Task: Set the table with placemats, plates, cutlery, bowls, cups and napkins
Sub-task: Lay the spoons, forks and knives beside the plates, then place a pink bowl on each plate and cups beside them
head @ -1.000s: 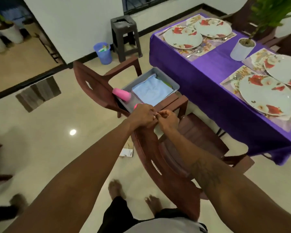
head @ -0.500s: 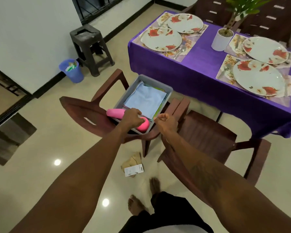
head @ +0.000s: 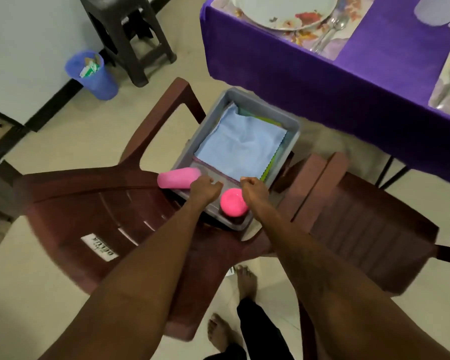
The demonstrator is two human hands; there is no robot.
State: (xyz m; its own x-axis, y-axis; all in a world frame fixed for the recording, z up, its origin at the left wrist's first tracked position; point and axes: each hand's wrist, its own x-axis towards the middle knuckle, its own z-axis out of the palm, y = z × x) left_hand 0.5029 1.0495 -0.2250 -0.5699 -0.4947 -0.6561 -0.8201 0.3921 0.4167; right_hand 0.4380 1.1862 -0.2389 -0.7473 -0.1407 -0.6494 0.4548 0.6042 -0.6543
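Observation:
A grey tray [head: 291, 131] sits on the seat of a brown plastic chair [head: 94, 209]. It holds a stack of folded napkins with a light blue napkin [head: 242, 144] on top. One pink cup [head: 178, 178] lies on its side at the tray's left edge; another pink cup [head: 233, 205] stands bottom-up at the near end. My left hand [head: 205, 189] and my right hand [head: 253, 189] are over the tray's near end with curled fingers, pinching a grey napkin [head: 218, 172] with a pink stitched edge. The purple-clothed table [head: 322, 81] carries a floral plate [head: 283, 9] on a placemat [head: 333, 48] with cutlery [head: 327, 32].
A second brown chair [head: 361, 229] stands right of the tray chair, under the table's edge. A dark stool [head: 125, 35] and a blue bin [head: 91, 74] stand by the wall at the back left. My bare feet [head: 244, 281] are on the tiled floor.
The view has moved in close over the tray. My left hand left the lying pink cup and both hands came down onto the grey napkin at the tray's near end.

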